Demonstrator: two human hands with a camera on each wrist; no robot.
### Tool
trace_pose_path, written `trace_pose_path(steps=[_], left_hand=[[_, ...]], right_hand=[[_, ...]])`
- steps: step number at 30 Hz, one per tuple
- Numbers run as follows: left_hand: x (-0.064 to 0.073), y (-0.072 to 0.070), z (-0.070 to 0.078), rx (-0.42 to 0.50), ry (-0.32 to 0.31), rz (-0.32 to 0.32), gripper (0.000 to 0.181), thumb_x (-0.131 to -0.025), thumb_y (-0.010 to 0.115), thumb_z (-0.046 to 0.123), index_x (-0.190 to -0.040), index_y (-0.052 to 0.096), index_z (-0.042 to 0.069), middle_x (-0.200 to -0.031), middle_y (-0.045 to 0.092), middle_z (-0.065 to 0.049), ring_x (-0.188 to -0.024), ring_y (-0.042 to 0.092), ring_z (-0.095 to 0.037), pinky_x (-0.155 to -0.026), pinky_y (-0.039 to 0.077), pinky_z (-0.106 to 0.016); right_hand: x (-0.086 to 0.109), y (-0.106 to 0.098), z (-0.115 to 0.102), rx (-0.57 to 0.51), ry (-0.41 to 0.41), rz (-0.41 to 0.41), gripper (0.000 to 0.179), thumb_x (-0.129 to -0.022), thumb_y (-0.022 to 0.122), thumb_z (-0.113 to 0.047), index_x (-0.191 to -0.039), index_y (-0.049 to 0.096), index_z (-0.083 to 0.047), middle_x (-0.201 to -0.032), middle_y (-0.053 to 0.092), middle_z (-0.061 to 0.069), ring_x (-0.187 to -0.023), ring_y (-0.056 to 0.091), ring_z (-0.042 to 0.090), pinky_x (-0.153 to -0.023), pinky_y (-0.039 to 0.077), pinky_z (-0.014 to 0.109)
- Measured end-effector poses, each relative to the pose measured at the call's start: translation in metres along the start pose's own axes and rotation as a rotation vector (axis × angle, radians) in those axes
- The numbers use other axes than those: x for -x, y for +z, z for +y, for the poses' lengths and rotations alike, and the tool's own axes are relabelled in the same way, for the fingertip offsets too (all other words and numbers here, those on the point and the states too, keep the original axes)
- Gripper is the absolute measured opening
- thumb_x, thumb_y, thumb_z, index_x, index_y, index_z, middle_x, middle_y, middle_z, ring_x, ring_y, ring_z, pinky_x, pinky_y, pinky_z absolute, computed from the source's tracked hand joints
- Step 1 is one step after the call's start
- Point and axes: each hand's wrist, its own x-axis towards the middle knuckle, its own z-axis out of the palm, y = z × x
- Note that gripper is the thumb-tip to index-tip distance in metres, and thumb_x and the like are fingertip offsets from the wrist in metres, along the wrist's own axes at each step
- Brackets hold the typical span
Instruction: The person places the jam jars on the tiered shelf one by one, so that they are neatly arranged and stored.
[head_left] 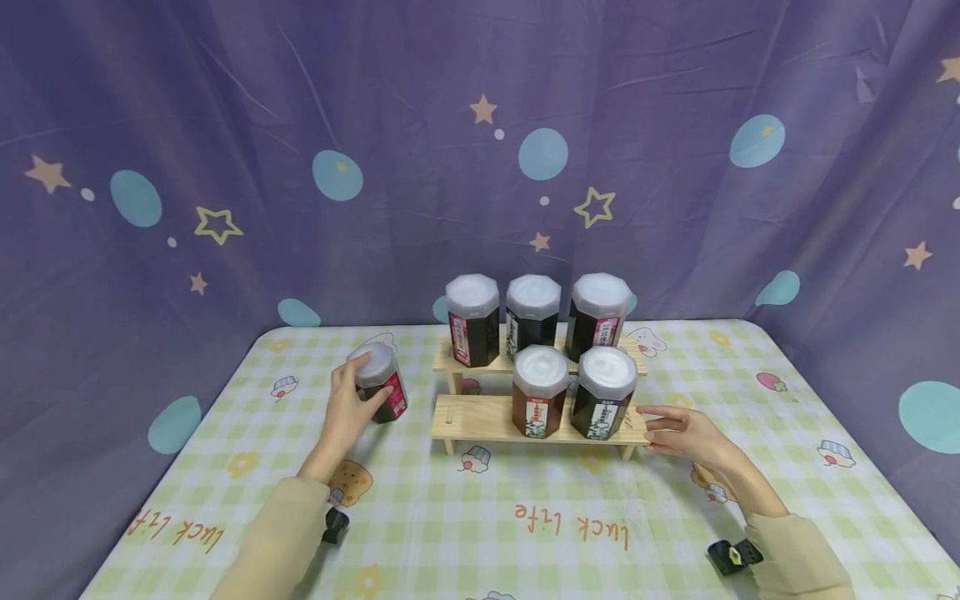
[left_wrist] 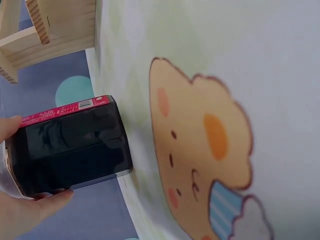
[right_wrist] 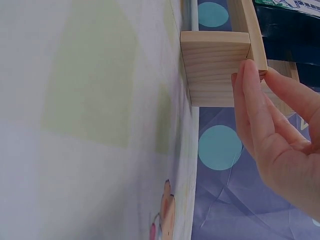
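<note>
My left hand (head_left: pixel 347 410) grips a dark eight-sided jar (head_left: pixel 395 392) by its upper part, left of a two-step wooden rack (head_left: pixel 478 417). This jar has a cloudy white lid and a pink label; in the left wrist view its base (left_wrist: pixel 117 142) is right at the tablecloth. At the rack's other side, my right hand (head_left: pixel 693 437) pinches the right end of the lower board (right_wrist: pixel 257 42) between thumb and fingers. Toward the right of that lower step stand a reddish-brown jar (head_left: pixel 539 400) and a dark jar (head_left: pixel 604 398), both upright and lidded.
Three more dark jars stand on the upper step: a left one (head_left: pixel 476 325), a middle one (head_left: pixel 533 321) and a right one (head_left: pixel 598 321). A green-checked tablecloth (head_left: pixel 450 517) covers the table. Behind it hangs a purple curtain (head_left: pixel 420 225) with stars.
</note>
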Motion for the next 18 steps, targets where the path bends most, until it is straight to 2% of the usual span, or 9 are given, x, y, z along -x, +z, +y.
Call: trace_pose_path(steps=[7,13,18], left_hand=[[-0.0006,0.0025,-0.0016,-0.003,-0.005,0.03,0.06,-0.08,0.065,0.018,-0.132,0.035,0.012,-0.126,0.027,-0.026,-0.107,0.041,-0.041,-0.084,0.041,-0.049],[-0.0039,0.0028,-0.0045,-0.025,0.002,0.104,0.06,-0.074,0.072,0.019,-0.127,0.044,0.011,-0.119,0.037,-0.023,-0.101,0.047,-0.04,-0.08,0.044,-0.048],[-0.0061,0.0019,-0.0063,-0.022,0.012,0.132,0.06,-0.07,0.074,0.018,-0.123,0.048,0.009,-0.116,0.04,-0.022,-0.1,0.048,-0.04,-0.079,0.043,-0.049]], right_hand=[[0.0005,0.0006,-0.0004,-0.007,0.005,0.002,0.051,-0.086,0.054,-0.003,-0.13,0.033,0.012,-0.114,0.049,0.027,-0.09,0.058,0.014,-0.08,0.048,0.037],[0.0005,-0.0002,-0.0001,0.003,-0.001,-0.003,0.051,-0.086,0.054,-0.004,-0.13,0.033,0.012,-0.116,0.048,0.028,-0.091,0.058,0.013,-0.08,0.048,0.037],[0.0005,-0.0003,0.0001,0.01,-0.008,-0.007,0.051,-0.086,0.055,-0.004,-0.129,0.034,0.012,-0.118,0.046,0.032,-0.092,0.058,0.014,-0.08,0.048,0.037]])
